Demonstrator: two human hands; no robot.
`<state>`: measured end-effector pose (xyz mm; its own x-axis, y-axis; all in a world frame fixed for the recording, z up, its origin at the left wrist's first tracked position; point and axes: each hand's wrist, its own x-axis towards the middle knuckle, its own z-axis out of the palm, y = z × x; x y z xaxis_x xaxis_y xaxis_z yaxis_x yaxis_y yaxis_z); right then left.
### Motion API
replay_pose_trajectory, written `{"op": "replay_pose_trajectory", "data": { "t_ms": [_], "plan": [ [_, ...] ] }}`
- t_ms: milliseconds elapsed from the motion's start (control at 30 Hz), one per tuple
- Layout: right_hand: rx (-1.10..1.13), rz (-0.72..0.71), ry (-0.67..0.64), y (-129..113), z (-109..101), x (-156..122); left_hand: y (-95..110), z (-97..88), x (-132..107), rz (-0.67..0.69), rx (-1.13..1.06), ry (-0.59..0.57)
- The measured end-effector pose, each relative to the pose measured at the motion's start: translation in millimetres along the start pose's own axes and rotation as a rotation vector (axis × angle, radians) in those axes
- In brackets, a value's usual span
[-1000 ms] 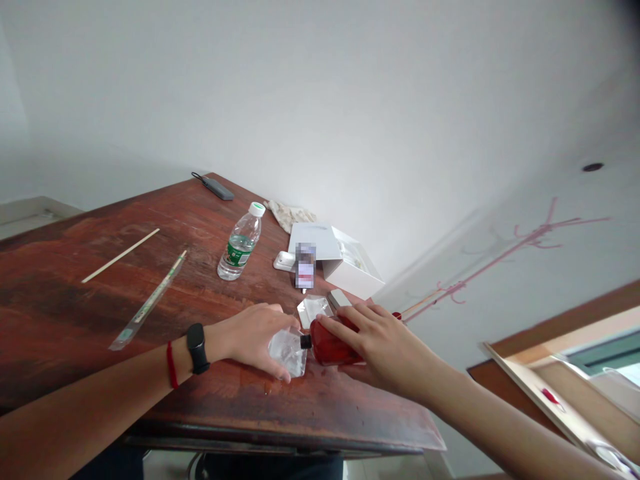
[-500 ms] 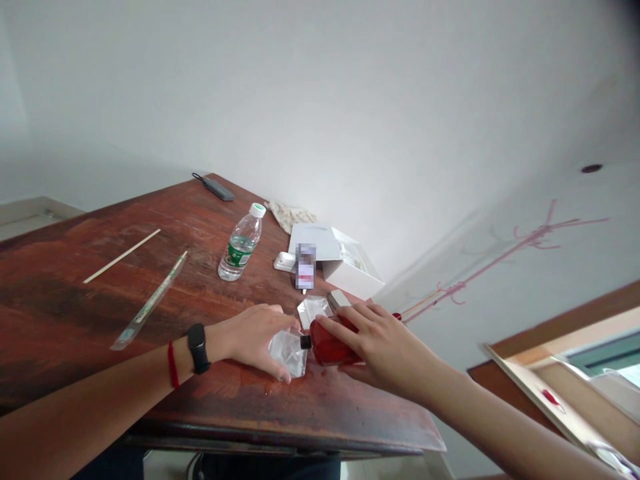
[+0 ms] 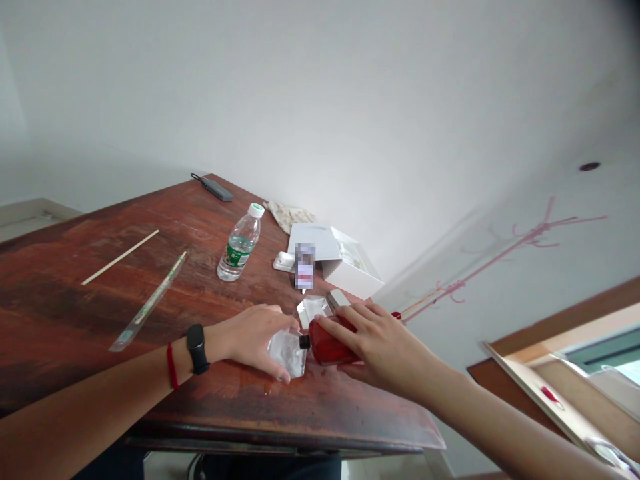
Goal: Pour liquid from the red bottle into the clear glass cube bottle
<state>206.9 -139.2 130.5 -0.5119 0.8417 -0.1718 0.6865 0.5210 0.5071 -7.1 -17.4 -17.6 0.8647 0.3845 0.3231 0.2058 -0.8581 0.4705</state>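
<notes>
My left hand (image 3: 257, 339) is closed around a clear faceted container (image 3: 290, 357), thumb on the near side. My right hand (image 3: 367, 337) grips a bottle of red liquid (image 3: 331, 343) that lies tilted on its side. The bottle's dark neck (image 3: 305, 342) points left and sits at the container's rim; I cannot tell whether any liquid is flowing. Just behind the two hands is another clear faceted piece (image 3: 314, 311), with a small grey box (image 3: 339, 298) beside it, partly covered by my right hand.
A water bottle (image 3: 239, 250) with a green label stands mid-table. To its left lie a bare chopstick (image 3: 120, 257) and wrapped chopsticks (image 3: 150, 300). Behind are a phone (image 3: 305, 267), a white box (image 3: 350, 263), a cloth (image 3: 289, 217) and a grey device (image 3: 215, 188). A pink coat rack (image 3: 500, 253) stands right.
Almost nothing differs. Both hands, the red bottle and the container hold nearly the same positions, and the whole view has shifted very slightly.
</notes>
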Motion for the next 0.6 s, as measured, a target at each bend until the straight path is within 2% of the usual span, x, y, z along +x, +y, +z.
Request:
{"op": "replay_pose_trajectory", "data": {
  "t_ms": [600],
  "plan": [
    [0.015,-0.006,0.006,1.1,5.3,-1.9,1.6,-1.4,0.1,-0.002,0.002,-0.006]
  ]
}}
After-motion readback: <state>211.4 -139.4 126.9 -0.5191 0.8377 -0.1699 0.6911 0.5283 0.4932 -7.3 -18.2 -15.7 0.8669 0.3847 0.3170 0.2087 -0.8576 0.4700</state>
